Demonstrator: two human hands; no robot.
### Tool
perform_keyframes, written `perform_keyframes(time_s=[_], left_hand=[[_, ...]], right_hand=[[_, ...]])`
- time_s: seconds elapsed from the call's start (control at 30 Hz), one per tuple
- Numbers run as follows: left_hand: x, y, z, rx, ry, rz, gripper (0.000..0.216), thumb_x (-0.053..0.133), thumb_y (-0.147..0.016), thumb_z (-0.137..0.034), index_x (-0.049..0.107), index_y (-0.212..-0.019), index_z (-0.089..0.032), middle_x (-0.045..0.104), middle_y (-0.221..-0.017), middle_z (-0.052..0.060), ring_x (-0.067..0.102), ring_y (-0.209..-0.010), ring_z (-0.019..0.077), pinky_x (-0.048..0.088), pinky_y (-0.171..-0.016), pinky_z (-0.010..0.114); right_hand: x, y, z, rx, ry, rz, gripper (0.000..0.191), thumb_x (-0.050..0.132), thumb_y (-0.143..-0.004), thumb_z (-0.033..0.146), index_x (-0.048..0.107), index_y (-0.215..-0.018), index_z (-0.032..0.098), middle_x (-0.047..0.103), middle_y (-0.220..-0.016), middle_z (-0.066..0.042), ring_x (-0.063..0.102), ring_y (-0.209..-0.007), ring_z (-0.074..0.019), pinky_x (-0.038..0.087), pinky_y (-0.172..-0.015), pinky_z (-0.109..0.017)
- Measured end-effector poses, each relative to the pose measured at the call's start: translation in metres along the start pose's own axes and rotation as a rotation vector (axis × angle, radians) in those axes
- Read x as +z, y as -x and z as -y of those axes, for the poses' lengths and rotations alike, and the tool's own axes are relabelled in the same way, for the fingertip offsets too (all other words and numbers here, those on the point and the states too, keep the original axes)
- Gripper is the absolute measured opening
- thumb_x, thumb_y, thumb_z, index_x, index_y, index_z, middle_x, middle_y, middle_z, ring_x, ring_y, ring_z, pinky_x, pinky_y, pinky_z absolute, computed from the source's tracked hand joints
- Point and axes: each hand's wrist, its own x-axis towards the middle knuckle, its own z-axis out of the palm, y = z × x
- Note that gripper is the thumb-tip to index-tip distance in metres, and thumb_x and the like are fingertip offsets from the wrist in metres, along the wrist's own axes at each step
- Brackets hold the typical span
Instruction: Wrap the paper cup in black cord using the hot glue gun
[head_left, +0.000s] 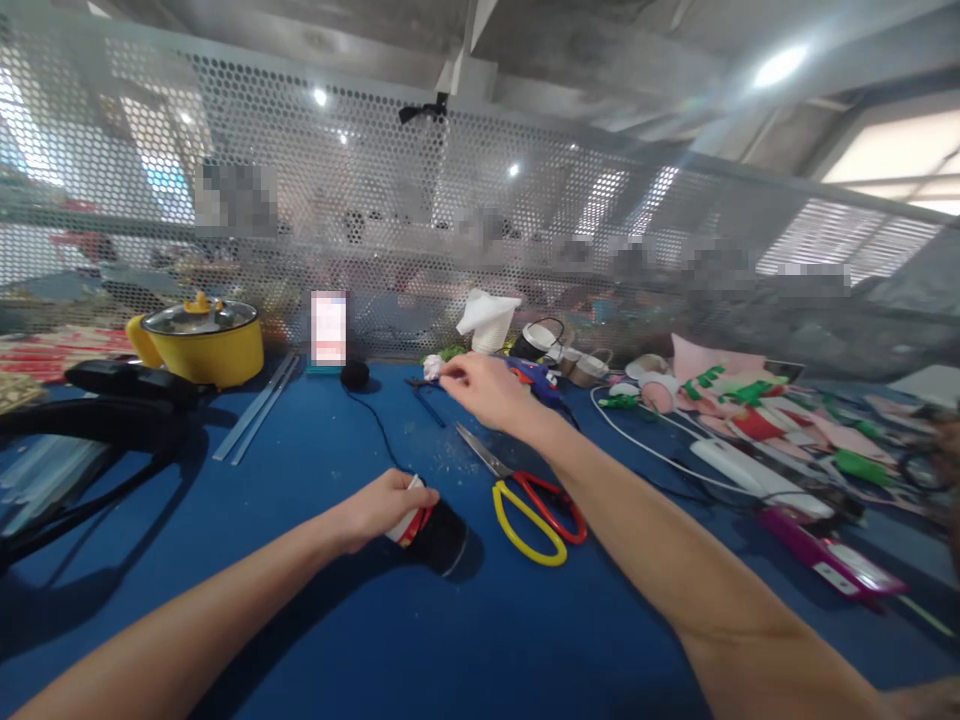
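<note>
My left hand [382,508] lies low on the blue table [300,470], fingers wrapped round a small piece with a white and red end and a black, cup-like body [439,537]. Farther back, my right hand [484,388] reaches to the table's rear, fingertips pinched at a small pale, crumpled bit [433,367] beside something green. Scissors [529,500] with one red and one yellow handle lie between my two arms, blades pointing away from me.
A yellow pot with a glass lid [199,340] stands at the back left, clear sticks [259,405] beside it. A blue glue gun [541,380], white cable [660,455], small baskets [585,365] and pink, red and green felt pieces [750,400] fill the right. A perforated metal screen [480,220] closes the back.
</note>
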Motion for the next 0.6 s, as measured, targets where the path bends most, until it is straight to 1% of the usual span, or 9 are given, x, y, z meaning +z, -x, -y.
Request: perform_keyframes(time_s=[0.03, 0.1, 0.17, 0.2, 0.27, 0.37, 0.43, 0.5, 0.6], left_hand=[[0.001, 0.0, -0.001, -0.004, -0.002, -0.002, 0.028, 0.054, -0.057, -0.038, 0.051, -0.051, -0.011, 0.047, -0.042, -0.004, 0.041, -0.039, 0.0067, 0.031, -0.043, 0.02], [0.003, 0.001, -0.002, -0.012, -0.008, -0.004, 0.028, 0.054, -0.058, -0.038, 0.05, -0.05, -0.011, 0.047, -0.041, -0.004, 0.041, -0.039, 0.0066, 0.031, -0.042, 0.019], [0.004, 0.002, -0.003, -0.009, -0.016, -0.002, 0.028, 0.054, -0.059, -0.038, 0.051, -0.051, -0.011, 0.047, -0.042, -0.004, 0.041, -0.039, 0.0064, 0.031, -0.043, 0.019], [0.005, 0.003, -0.003, -0.001, -0.023, 0.003, 0.028, 0.053, -0.06, -0.038, 0.051, -0.052, -0.011, 0.047, -0.042, -0.004, 0.041, -0.039, 0.0063, 0.031, -0.043, 0.019], [0.006, 0.003, -0.003, 0.016, -0.038, 0.007, 0.028, 0.052, -0.061, -0.038, 0.05, -0.051, -0.012, 0.046, -0.042, -0.004, 0.039, -0.039, 0.0058, 0.031, -0.042, 0.019], [0.008, 0.004, -0.003, 0.038, -0.076, 0.017, 0.029, 0.05, -0.063, -0.038, 0.049, -0.052, -0.012, 0.045, -0.044, -0.004, 0.039, -0.04, 0.006, 0.031, -0.043, 0.019], [0.009, 0.005, -0.003, 0.055, -0.12, 0.029, 0.029, 0.049, -0.064, -0.039, 0.049, -0.054, -0.012, 0.045, -0.046, -0.004, 0.039, -0.041, 0.0064, 0.031, -0.044, 0.019], [0.01, 0.006, -0.004, 0.092, -0.183, 0.038, 0.03, 0.047, -0.065, -0.039, 0.047, -0.053, -0.012, 0.042, -0.045, -0.004, 0.036, -0.042, 0.0061, 0.029, -0.044, 0.019], [0.009, 0.005, -0.006, 0.17, -0.274, 0.042, 0.031, 0.045, -0.067, -0.039, 0.043, -0.05, -0.014, 0.036, -0.044, -0.005, 0.031, -0.042, 0.0056, 0.026, -0.043, 0.019]], right_hand=[[-0.014, 0.008, -0.008, 0.04, -0.014, -0.055, 0.023, 0.038, -0.078, 0.024, 0.058, -0.086, 0.013, 0.061, -0.085, -0.007, 0.055, -0.075, -0.0138, 0.04, -0.069, -0.024], [-0.036, 0.023, -0.027, 0.191, -0.103, -0.248, 0.019, 0.044, -0.075, 0.028, 0.058, -0.077, 0.015, 0.062, -0.074, -0.005, 0.056, -0.068, -0.0142, 0.04, -0.065, -0.024], [-0.047, 0.035, -0.05, 0.361, -0.122, -0.375, 0.018, 0.048, -0.072, 0.031, 0.057, -0.071, 0.015, 0.061, -0.071, -0.005, 0.055, -0.069, -0.0164, 0.039, -0.066, -0.027], [-0.049, 0.039, -0.061, 0.446, -0.159, -0.39, 0.018, 0.05, -0.071, 0.032, 0.056, -0.069, 0.015, 0.06, -0.071, -0.006, 0.055, -0.072, -0.0179, 0.039, -0.068, -0.028], [-0.043, 0.044, -0.081, 0.614, -0.336, -0.324, 0.02, 0.054, -0.068, 0.034, 0.052, -0.062, 0.016, 0.058, -0.068, -0.007, 0.055, -0.078, -0.0202, 0.04, -0.068, -0.029], [-0.025, 0.044, -0.101, 0.71, -0.532, -0.166, 0.03, 0.053, -0.069, 0.04, 0.047, -0.051, 0.016, 0.055, -0.052, -0.004, 0.058, -0.066, -0.0183, 0.044, -0.057, -0.027], [-0.013, 0.041, -0.105, 0.745, -0.661, -0.064, 0.035, 0.048, -0.072, 0.043, 0.046, -0.051, 0.015, 0.054, -0.047, -0.003, 0.058, -0.055, -0.0147, 0.046, -0.05, -0.025], [-0.005, 0.037, -0.105, 0.777, -0.787, 0.015, 0.036, 0.045, -0.075, 0.043, 0.048, -0.055, 0.014, 0.056, -0.047, -0.004, 0.057, -0.048, -0.0119, 0.047, -0.046, -0.023], [0.0, 0.033, -0.102, 0.806, -0.909, 0.033, 0.029, 0.049, -0.075, 0.037, 0.049, -0.059, 0.012, 0.056, -0.047, -0.003, 0.054, -0.041, -0.0089, 0.046, -0.041, -0.02]])
